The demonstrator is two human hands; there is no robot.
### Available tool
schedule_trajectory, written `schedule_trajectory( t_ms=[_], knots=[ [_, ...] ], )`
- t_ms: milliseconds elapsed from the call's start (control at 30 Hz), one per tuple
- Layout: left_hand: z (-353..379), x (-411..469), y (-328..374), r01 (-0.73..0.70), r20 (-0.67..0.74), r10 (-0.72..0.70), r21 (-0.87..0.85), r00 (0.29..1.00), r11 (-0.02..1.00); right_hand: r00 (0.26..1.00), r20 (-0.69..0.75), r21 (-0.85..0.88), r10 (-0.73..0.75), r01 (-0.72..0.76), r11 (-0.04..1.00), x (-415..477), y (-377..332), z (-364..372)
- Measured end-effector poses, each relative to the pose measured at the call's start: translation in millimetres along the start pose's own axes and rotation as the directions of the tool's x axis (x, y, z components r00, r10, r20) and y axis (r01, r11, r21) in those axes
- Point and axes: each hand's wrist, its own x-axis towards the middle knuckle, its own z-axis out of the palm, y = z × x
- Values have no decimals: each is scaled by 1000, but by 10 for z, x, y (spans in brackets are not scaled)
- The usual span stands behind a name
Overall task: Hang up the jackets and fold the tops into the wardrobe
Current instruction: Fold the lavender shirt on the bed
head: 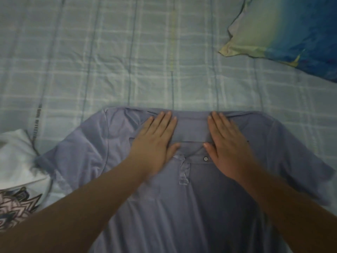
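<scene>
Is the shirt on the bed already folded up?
No, the blue polo shirt lies spread flat, both sleeves out, under the left hand and right hand.

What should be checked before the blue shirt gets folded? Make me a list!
1. Shirt spread on the bed sheet: ok.
2. Left hand and right hand flat beside the collar: ok.
3. Sleeves smooth: not ok, the sleeve on the left is wrinkled.
4. Button fastened: not ok, the placket is open.
5. Space to fold: not ok, white garment touches that sleeve.
6. Hem straight: cannot tell, out of view.
</scene>
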Motion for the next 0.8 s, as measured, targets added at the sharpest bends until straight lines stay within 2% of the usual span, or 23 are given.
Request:
schedule_trajectory(
  t_ms=[167, 267, 400, 433, 500, 567, 633, 733, 800],
  knots=[
    [195, -32, -67, -2, 10, 3, -7, 1000, 1000, 999, -38, -20, -6, 5, 1000, 12, 45, 154],
    [123, -9, -83, 17, 86, -14, -26, 996, 1000, 1000, -7, -24, 9, -10, 1000, 32, 41, 137],
    [-199, 34, -112, 66, 227, -11, -236, 974, 969, 993, 108, -29, 40, -37, 999, 55, -20, -19],
    [-280, 37, -90, 57, 204, 8, -315, 979, 947, 990, 129, -32, 59, -55, 998, 66, -20, -53],
    [-474, -81, -115, 16, 63, 9, -390, 998, 921, 988, 125, -53, 87, -81, 995, 118, -132, -184],
    [-616, -315, -221, 20, -46, -43, -406, 998, 914, 991, 80, -67, 108, -103, 992, 169, -335, -283],
    [-666, -639, -422, 90, -64, -127, -407, 990, 909, 995, 30, -32, 97, -96, 995, 205, -634, -302],
    [-611, -1252, -952, 262, -55, -307, -390, 950, 883, 998, -48, 73, 31, -28, 997, 200, -1265, -212],
    [-565, -1607, -1365, 395, -45, -450, -409, 892, 823, 999, -49, 108, -4, 9, 994, 207, -1743, -136]
  ],
)
